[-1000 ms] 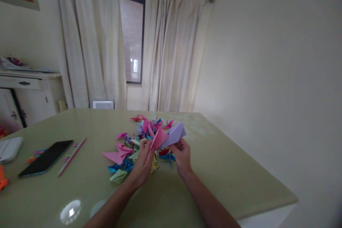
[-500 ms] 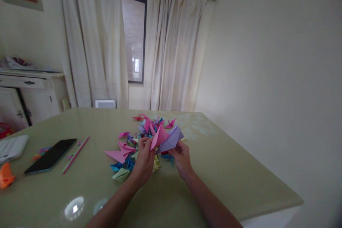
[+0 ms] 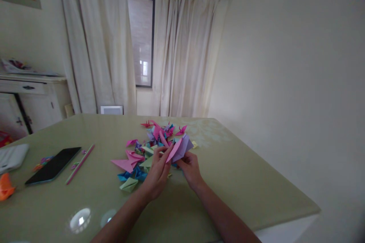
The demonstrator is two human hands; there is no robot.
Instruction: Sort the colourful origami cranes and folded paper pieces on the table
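In the head view, my left hand has its fingers closed around a pink folded-paper crane. My right hand pinches the lower edge of a purple folded-paper crane. The two paper pieces press against each other, and their lower parts are hidden behind my fingers. Just beyond and to the left of my hands spreads a pile of paper cranes in many colours. Nearest my left wrist lie a light green crane and a larger pink crane.
On the left of the table lie a black tablet or phone, a pink-and-green stick, an orange object and a white case. A red crane sits at the back of the pile.
The pink crane has turned more edge-on and sits closer against the purple one. My left hand has moved slightly right, toward my right hand.
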